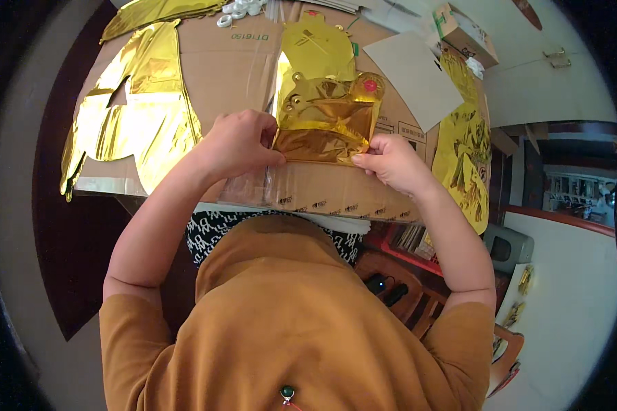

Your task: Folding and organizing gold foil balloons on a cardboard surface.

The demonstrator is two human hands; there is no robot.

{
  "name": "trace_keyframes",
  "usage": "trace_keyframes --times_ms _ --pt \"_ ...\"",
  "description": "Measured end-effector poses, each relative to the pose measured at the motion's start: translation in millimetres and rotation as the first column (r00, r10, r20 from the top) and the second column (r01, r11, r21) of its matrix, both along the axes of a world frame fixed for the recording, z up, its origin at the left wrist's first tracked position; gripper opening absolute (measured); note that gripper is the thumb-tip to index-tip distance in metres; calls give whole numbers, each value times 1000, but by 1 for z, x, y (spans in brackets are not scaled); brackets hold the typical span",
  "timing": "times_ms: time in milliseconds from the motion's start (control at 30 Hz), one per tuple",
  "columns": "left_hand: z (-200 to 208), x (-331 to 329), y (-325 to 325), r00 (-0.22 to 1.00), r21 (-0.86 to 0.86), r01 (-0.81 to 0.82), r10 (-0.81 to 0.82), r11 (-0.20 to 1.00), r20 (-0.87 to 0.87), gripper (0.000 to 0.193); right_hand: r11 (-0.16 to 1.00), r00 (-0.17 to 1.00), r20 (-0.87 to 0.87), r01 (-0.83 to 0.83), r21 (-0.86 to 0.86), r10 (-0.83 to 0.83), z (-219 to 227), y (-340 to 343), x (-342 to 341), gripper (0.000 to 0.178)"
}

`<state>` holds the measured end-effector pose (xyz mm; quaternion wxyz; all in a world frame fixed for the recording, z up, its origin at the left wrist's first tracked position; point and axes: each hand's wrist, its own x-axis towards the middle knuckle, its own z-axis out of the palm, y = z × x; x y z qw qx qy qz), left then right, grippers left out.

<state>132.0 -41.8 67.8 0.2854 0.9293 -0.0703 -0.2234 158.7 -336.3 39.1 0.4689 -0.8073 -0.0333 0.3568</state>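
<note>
A shiny gold foil sheet, which looks like a deflated foil balloon (329, 113), lies folded on the cardboard in front of me. Its near edge forms a straight fold, and a red patch shows near its right side. At the near left corner my left hand (243, 140) is closed, thumb and fingers pinching the foil. My right hand (391, 161) pinches the near right corner between thumb and fingers. Both hands rest low over the cardboard, with the foil stretched between them. The far part of the foil lies flat and unfolded.
Flattened cardboard (219, 82) covers the table. A large gold foil piece (144, 89) lies at left, another long one (462, 157) at right. Beside the work are a grey-white card (414, 79), a small carton (464, 34) and white rolls (243, 8). A wooden chair (397, 274) stands below right.
</note>
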Motion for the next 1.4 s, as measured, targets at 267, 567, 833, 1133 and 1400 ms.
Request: trace_keyframes --times_ms 267,567,833,1133,1400 --pt "-16 -12 0 981 84 35 -50 996 187 29 997 999 3 -46 -66 46 9 5 4 12" --pt "-14 -13 -1 982 112 32 -52 993 182 28 982 984 93 -143 -120 154 10 -1 7 14" --pt "-20 -21 1 965 58 36 -50 998 259 25 947 944 180 -236 -219 277 18 3 5 17" --pt "-14 -19 1 990 91 20 -33 996 140 28 896 891 233 -308 -320 390 19 1 4 20" --pt "-11 -24 0 984 174 52 -80 983 157 31 886 900 150 -354 -298 410 14 3 13 20"
